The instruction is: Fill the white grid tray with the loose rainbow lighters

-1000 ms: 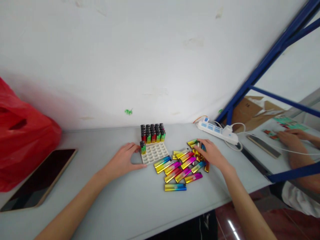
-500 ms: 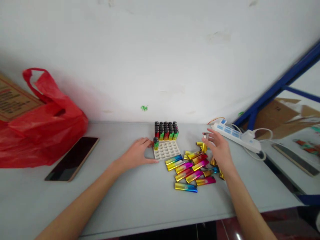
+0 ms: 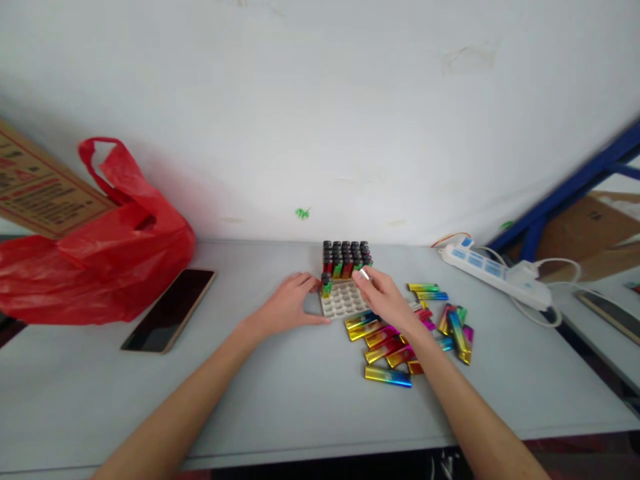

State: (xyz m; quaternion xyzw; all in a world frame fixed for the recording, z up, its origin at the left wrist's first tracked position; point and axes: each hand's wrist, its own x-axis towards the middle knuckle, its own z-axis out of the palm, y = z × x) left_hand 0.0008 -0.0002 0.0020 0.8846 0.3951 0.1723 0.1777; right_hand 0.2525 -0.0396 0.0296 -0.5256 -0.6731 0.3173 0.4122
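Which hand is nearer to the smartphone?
Left. The left hand is right of the smartphone, beside the white tray; the right hand is farther right, over the tray's right side.

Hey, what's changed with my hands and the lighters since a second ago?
Your right hand has picked a lighter from the loose lighters and carried it left, over the tray. Your left hand stays at the tray's left edge; the corner lighter and standing rows of lighters remain in place.
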